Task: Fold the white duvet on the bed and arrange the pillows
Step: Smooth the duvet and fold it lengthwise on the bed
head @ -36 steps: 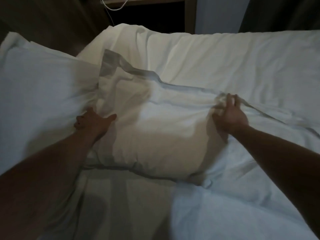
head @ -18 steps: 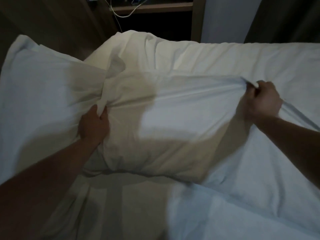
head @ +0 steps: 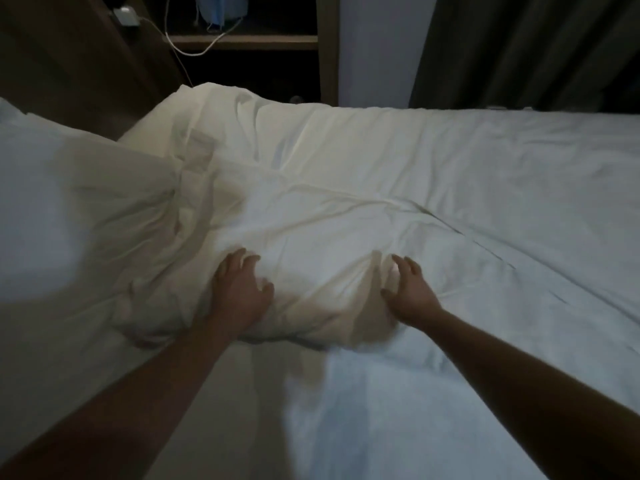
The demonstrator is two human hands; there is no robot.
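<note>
A white pillow [head: 311, 244] lies flat across the middle of the bed. My left hand [head: 240, 292] rests on its near left part with spread, slightly bent fingers pressing into the cloth. On the near right part lies my right hand [head: 408, 292], fingers spread and pushing a fold of the case. Neither hand holds anything. A second white pillow [head: 69, 216] sits at the left, touching the first. The white duvet [head: 485, 174] covers the bed behind and to the right.
White bedding [head: 398, 410] fills the near bed. Behind the bed stands a dark wooden shelf [head: 242, 39] with a white charger and cable [head: 180, 46]. A dark curtain [head: 519, 46] hangs at the back right, with a pale wall strip [head: 374, 46] beside it.
Both hands let go of the pillow's side edges, which they gripped half a second ago, and moved inward onto its near top. The pillow has dropped flat onto the bed.
</note>
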